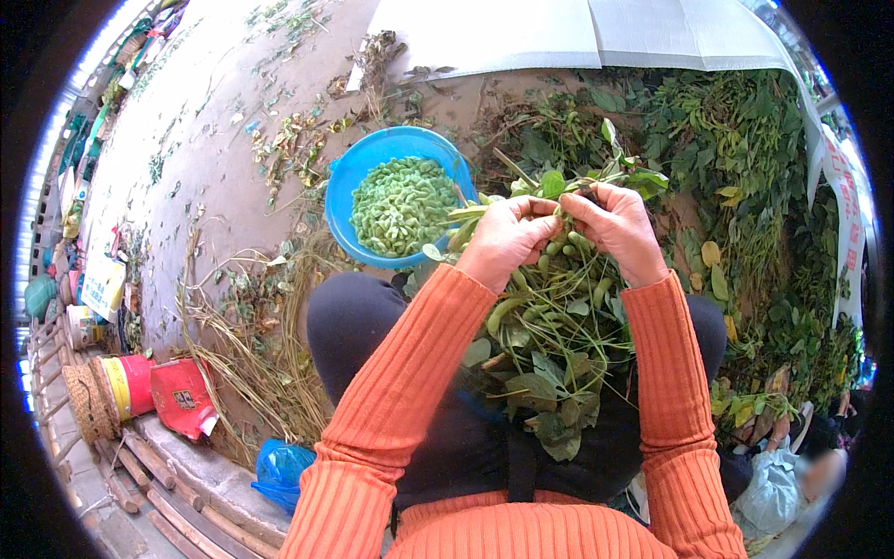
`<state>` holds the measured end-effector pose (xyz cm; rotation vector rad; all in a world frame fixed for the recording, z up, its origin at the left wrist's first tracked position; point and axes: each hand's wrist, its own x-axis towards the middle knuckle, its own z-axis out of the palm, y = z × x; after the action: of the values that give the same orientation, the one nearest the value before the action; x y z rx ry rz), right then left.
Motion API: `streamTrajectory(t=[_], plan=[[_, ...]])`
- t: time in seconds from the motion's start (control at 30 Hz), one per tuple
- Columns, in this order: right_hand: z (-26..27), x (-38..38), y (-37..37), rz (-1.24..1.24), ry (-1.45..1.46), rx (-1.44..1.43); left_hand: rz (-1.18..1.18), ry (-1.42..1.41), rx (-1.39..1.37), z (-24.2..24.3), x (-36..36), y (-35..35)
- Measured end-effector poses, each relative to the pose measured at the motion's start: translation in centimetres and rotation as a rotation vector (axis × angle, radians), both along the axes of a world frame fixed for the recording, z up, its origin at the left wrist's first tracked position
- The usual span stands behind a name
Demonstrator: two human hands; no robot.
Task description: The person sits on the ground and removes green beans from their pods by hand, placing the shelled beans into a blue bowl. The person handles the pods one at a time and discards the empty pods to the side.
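Note:
Both hands meet above a leafy bundle of soybean plants with green pods (559, 307), which lies across my lap. My left hand (513, 234) has thumb and fingers pinched on a pod or stem, with several green pods sticking out on its left side. Close beside it, my right hand (614, 223) pinches the same spot on the plant; its fingers partly hide what it grips. Left of the hands, a blue plastic basin (342, 230) holds a heap of shelled green beans or small pods (404, 206), too small to tell which.
Cut bean plants (740, 126) lie heaped at the right, below a white sheet (503, 35). Bare stalks (244, 356) are strewn on the left. A red bucket (136, 384), a blue plastic bag (281, 468) and wooden poles (174, 517) stand or lie lower left. Another person (772, 489) works at lower right.

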<state>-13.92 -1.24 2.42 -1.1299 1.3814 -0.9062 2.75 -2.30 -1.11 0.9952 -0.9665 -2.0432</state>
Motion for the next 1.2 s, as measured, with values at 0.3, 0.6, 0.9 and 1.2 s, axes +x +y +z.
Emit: streamTrajectory(t=[0.3,0.6,0.9,1.2], plan=[[-0.6,0.7,0.2,-0.015,-0.040,-0.162,0.066,0.075,0.135,0.3,-0.3,-0.3],[0.0,1.4,0.6,0.019,0.126,-0.243,0.084,0.111,0.222,-0.2,-0.2,-0.4],[-0.4,0.6,0.4,-0.102,0.418,-0.226,0.064,0.188,0.288,-0.4,-0.4,-0.6],[-0.4,1.0,-0.1,-0.196,-0.016,-0.310,-0.110,0.155,0.298,0.7,-0.9,0.2]])
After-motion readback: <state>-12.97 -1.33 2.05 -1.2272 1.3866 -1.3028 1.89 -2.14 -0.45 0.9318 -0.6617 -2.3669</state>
